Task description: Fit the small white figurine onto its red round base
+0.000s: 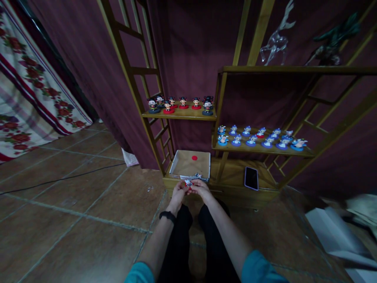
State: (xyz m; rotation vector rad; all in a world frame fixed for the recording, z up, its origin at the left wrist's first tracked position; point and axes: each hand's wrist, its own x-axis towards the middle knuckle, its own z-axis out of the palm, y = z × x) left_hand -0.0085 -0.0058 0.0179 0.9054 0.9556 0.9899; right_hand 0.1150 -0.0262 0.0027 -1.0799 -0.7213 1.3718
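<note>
Both my hands meet just in front of a shallow cardboard box (173,168) on the low shelf. Between them is a small white figurine (188,182) with red at its base. My left hand (179,192) grips it from the left, fingers closed. From the right, the fingers of my right hand (201,188) are closed on the same figurine. Inside the box lie a red disc (194,158) and, near its front wall, a small black-and-white piece (198,175) whose kind I cannot make out.
Dark-haired figurines on red and black bases (183,103) line the upper left shelf. Blue and purple figurines (252,140) fill the right shelf. A phone (251,178) lies below them. A clear deer ornament (275,43) stands on top. A black cable (64,179) crosses the tiled floor.
</note>
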